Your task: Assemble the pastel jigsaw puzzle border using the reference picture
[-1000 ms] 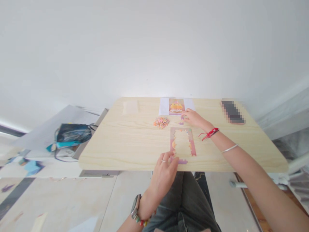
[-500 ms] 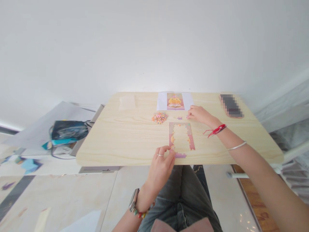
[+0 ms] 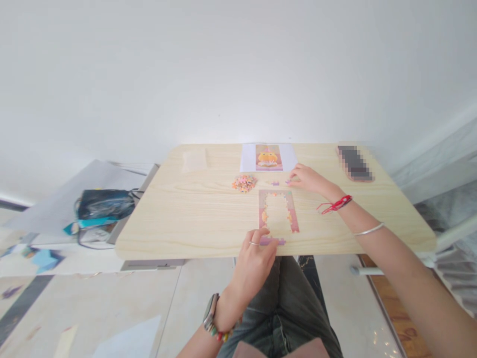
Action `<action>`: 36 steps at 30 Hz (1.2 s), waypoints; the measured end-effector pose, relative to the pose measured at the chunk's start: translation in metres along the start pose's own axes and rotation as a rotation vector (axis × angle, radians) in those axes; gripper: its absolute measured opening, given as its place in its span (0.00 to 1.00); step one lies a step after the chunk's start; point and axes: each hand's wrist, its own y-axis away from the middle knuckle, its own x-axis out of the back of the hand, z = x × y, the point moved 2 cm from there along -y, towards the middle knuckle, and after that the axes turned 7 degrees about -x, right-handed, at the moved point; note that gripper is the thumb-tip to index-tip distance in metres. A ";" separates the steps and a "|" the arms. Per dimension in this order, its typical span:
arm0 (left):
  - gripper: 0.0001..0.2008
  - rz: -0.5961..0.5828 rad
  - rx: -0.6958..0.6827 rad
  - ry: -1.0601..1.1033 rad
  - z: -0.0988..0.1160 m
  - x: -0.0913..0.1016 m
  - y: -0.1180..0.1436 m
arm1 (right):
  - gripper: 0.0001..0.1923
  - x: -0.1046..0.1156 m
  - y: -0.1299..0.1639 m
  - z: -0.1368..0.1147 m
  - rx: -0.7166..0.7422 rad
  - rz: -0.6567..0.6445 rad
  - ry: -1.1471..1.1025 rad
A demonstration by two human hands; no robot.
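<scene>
A jigsaw puzzle frame [image 3: 263, 199] of joined edge pieces lies on the table, its middle bare wood. My left hand [image 3: 257, 253] is at its lower edge, thumb and fingers apart around the left part of a purple bottom strip [image 3: 281, 241], seeming to rest on it. Beyond the frame's upper right corner, my right hand [image 3: 307, 178] pinches a small purple puzzle piece [image 3: 288, 182] at or just above the tabletop. Another purple piece [image 3: 275, 183] lies to its left. A heap of loose puzzle pieces [image 3: 244, 183] sits further left.
A paper with a printed picture [image 3: 269, 158] lies by the wall. A phone [image 3: 355, 163] is at the table's back right, a pale translucent sheet [image 3: 195, 160] at the back left. Left of the table [image 3: 179, 219] stands a dark bag [image 3: 106, 203].
My left hand has moved slightly right along the bottom strip, its fingers more spread, uncovering the strip's left part. My right hand stays near its place, and the purple piece in its fingertips shows more.
</scene>
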 end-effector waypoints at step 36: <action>0.08 0.032 -0.037 0.021 -0.002 -0.002 -0.006 | 0.05 -0.022 0.145 -0.096 0.222 0.038 0.181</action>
